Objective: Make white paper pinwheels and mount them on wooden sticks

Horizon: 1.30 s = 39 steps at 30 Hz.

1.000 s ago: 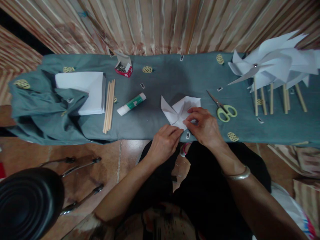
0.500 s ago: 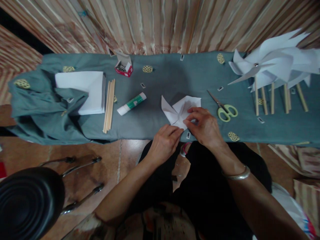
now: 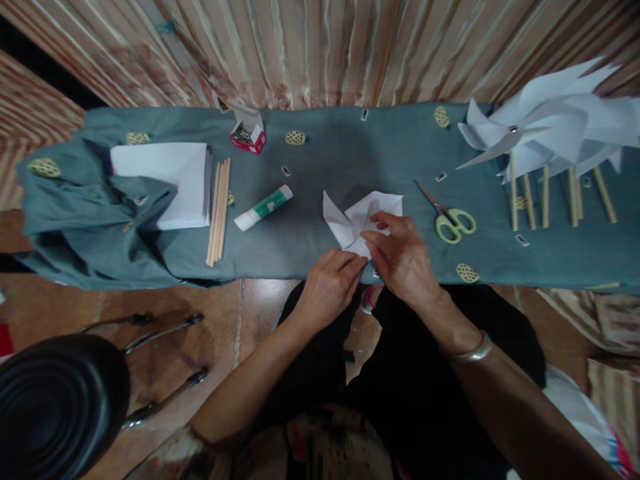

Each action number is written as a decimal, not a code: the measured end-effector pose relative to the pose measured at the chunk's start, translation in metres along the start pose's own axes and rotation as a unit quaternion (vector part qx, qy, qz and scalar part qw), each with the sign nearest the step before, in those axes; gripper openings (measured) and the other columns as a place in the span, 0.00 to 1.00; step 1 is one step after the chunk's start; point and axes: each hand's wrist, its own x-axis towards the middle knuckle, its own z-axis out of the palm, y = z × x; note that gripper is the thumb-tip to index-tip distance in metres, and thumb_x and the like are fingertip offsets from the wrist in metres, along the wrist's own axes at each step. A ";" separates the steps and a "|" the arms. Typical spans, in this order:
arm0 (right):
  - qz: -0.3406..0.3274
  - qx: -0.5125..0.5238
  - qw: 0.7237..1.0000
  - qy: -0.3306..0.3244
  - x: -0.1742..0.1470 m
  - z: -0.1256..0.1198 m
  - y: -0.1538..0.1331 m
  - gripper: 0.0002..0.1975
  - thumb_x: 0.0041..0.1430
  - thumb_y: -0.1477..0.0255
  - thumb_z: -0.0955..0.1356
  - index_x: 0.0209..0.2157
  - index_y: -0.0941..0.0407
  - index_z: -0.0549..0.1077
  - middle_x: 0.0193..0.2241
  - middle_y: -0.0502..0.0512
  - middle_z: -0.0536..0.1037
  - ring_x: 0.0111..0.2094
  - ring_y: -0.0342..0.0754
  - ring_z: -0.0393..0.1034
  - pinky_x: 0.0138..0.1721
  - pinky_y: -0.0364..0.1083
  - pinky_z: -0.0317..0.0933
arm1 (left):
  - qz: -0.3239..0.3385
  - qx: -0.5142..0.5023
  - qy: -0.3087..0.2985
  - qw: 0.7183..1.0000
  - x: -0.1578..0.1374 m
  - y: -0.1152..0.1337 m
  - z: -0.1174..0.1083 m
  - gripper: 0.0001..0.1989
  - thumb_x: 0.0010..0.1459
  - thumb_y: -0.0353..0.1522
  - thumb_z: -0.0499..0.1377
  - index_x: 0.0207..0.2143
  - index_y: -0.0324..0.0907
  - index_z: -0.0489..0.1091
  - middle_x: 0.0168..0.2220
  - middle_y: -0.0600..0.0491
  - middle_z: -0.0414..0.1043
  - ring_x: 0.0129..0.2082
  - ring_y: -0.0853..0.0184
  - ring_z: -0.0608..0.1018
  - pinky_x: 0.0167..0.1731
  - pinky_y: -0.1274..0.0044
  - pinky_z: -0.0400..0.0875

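Note:
A white paper pinwheel [image 3: 377,203], partly folded, lies near the front edge of the cloth-covered table. My left hand [image 3: 333,280] pinches its near corner between thumb and fingers. Over the paper's right side, my right hand [image 3: 400,250] has its fingers curled, with the fingertips at the middle of the pinwheel; part of the paper is hidden beneath it. Green-handled scissors [image 3: 453,223] lie just right of that hand. A glue stick [image 3: 263,208] with a green label rests to the left of the paper.
Wooden sticks [image 3: 219,213] lie beside a stack of white paper [image 3: 185,167] at left. A small red box [image 3: 249,137] stands open at the back, holding small metal pieces. Several finished pinwheels [image 3: 545,127] on sticks lie at right. A black stool [image 3: 60,400] stands at lower left.
My right hand has shifted slightly left, its fingertips now nearer the pinwheel's middle. My left hand stays at the near corner.

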 end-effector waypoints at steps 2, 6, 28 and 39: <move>0.004 0.001 1.000 -0.006 0.000 0.002 -0.001 0.15 0.64 0.73 0.60 0.41 0.52 0.77 0.52 0.59 0.71 0.50 0.57 0.67 0.52 0.57 0.65 | 0.001 -0.001 -0.002 1.000 0.000 0.000 0.000 0.11 0.65 0.27 0.54 0.47 0.36 0.72 0.40 0.46 0.76 0.39 0.63 0.75 0.39 0.69 0.76; 0.011 0.005 1.000 -0.014 -0.003 0.007 0.000 0.15 0.62 0.75 0.60 0.43 0.51 0.77 0.53 0.59 0.71 0.52 0.59 0.65 0.54 0.60 0.63 | -0.003 0.001 -0.007 1.000 0.000 -0.001 0.001 0.11 0.66 0.28 0.53 0.47 0.38 0.72 0.41 0.47 0.76 0.40 0.63 0.75 0.40 0.69 0.76; -0.021 -0.078 0.997 -0.014 -0.005 0.017 -0.005 0.15 0.61 0.78 0.59 0.44 0.55 0.73 0.55 0.63 0.72 0.56 0.60 0.63 0.50 0.59 0.63 | -0.008 -0.010 -0.009 1.000 -0.002 -0.002 0.002 0.10 0.63 0.27 0.55 0.46 0.36 0.71 0.41 0.46 0.74 0.41 0.62 0.75 0.41 0.69 0.76; -0.022 -0.022 0.998 0.054 -0.013 0.013 0.005 0.20 0.63 0.79 0.56 0.51 0.61 0.73 0.52 0.67 0.74 0.53 0.58 0.67 0.54 0.58 0.63 | 0.014 0.031 -0.001 0.999 0.002 0.000 0.000 0.09 0.65 0.28 0.54 0.44 0.36 0.73 0.40 0.46 0.74 0.41 0.62 0.76 0.42 0.70 0.76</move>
